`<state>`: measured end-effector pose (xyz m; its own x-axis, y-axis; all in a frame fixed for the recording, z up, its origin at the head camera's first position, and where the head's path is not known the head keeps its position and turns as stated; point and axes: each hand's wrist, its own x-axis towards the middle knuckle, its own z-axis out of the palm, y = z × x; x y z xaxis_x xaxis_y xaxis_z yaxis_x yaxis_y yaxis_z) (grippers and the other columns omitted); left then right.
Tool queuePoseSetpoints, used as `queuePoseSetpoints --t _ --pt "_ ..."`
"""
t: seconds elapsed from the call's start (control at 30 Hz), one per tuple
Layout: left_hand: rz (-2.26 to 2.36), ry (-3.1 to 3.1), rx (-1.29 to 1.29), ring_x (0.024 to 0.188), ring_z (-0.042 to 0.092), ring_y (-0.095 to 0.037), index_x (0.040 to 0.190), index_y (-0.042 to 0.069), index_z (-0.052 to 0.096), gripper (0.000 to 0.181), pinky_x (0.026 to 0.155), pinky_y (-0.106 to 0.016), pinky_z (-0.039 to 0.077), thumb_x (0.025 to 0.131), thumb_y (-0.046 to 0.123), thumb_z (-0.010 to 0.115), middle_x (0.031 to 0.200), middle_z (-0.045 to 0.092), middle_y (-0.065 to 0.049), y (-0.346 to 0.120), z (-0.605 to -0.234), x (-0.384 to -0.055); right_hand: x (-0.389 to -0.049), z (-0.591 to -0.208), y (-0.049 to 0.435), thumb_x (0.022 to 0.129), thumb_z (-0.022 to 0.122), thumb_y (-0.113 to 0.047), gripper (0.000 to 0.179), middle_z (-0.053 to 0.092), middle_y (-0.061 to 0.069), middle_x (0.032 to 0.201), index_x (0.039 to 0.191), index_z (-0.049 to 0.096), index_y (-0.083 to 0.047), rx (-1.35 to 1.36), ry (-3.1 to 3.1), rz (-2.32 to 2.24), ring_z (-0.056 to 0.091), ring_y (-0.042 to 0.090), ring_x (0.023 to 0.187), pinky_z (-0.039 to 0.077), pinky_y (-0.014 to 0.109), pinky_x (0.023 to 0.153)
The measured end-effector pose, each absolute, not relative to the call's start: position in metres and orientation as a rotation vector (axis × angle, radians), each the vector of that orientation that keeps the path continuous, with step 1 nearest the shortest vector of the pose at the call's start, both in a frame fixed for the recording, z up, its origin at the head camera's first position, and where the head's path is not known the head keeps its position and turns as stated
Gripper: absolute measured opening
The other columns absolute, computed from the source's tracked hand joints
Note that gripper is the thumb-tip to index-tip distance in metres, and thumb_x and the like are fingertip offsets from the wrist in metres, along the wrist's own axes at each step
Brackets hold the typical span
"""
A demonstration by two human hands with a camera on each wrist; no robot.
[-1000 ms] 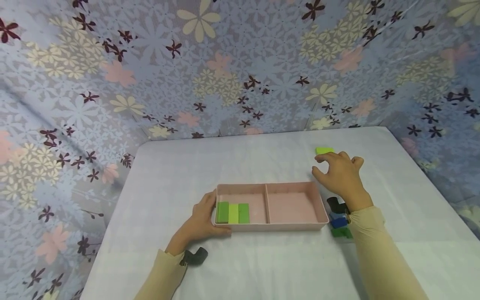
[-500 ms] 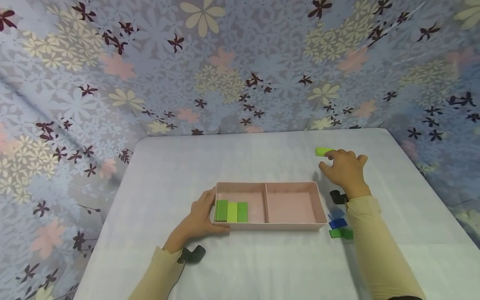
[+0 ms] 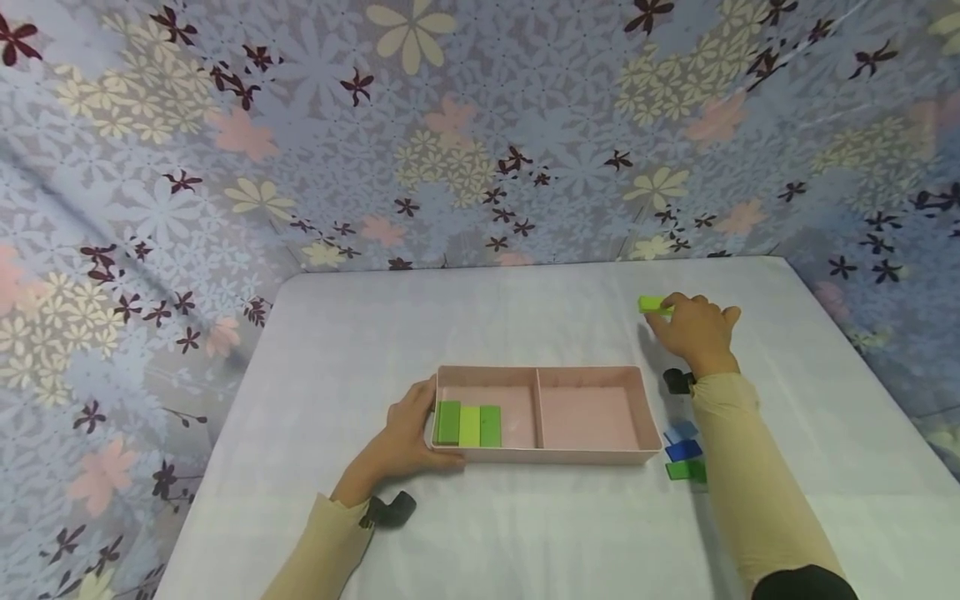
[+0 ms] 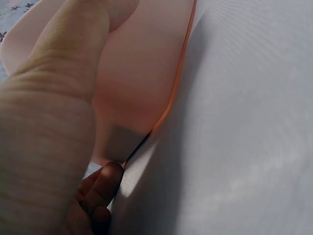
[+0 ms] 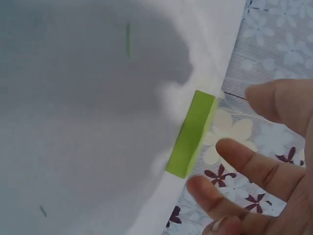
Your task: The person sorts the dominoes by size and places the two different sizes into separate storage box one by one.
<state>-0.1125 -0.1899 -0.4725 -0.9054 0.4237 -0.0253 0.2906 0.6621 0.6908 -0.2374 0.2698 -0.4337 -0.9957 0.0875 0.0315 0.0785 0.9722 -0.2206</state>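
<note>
A pink two-compartment box (image 3: 547,457) stands on the white-covered table. My left hand (image 3: 402,433) grips its left end; the left wrist view has the thumb (image 4: 73,54) along the outer wall and fingertips (image 4: 110,178) at the lower edge. Inside the left compartment, a green block (image 3: 448,423), a lime block (image 3: 469,427) and another green block (image 3: 491,426) sit side by side. Towards the table's back right, my right hand (image 3: 697,329) reaches over a lime block (image 3: 651,304). From the right wrist, this block (image 5: 191,134) lies on the cloth, the spread fingertips close beside it.
Right of the box, partly behind the right forearm, lie a light blue piece (image 3: 681,431), a dark blue block (image 3: 682,451) and green blocks (image 3: 678,471). A floral curtain (image 3: 465,125) rises behind the table (image 3: 450,317).
My right hand has moved slightly away from me, and its thumb and fingers have come in closer to the lime block. The left hand keeps its grip on the box.
</note>
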Motion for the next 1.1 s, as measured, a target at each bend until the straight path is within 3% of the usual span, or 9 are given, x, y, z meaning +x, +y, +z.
queuePoseSetpoints --t 0.47,0.87,1.1 --pt "1.059 2.702 0.604 0.129 0.033 -0.009 0.153 0.028 0.015 0.122 0.106 -0.049 0.021 0.057 0.066 0.08 0.145 0.032 0.004 -0.19 -0.474 -0.113 -0.25 -0.44 0.27 0.09 0.045 -0.062 0.066 0.056 0.032 0.099 0.117 0.058 -0.004 -0.228 -3.121 0.33 0.052 0.048 0.086 0.023 0.065 0.081" --pt "1.07 2.696 0.607 0.132 0.03 -0.009 0.153 0.027 0.015 0.122 0.104 -0.048 0.021 0.058 0.063 0.081 0.147 0.03 0.004 -0.19 -0.473 -0.112 -0.259 -0.44 0.26 0.089 0.051 -0.055 0.057 0.057 0.031 0.099 0.109 0.058 -0.002 -0.327 -3.126 0.32 0.051 0.05 0.089 0.021 0.068 0.088" --pt "1.083 2.696 0.612 0.132 0.031 -0.011 0.153 0.027 0.014 0.123 0.105 -0.049 0.021 0.057 0.062 0.082 0.147 0.031 0.004 -0.19 -0.472 -0.112 -0.261 -0.44 0.259 0.088 0.054 -0.052 0.054 0.062 0.029 0.094 0.106 0.059 -0.002 -0.338 -3.098 0.337 0.055 0.048 0.082 0.027 0.064 0.083"
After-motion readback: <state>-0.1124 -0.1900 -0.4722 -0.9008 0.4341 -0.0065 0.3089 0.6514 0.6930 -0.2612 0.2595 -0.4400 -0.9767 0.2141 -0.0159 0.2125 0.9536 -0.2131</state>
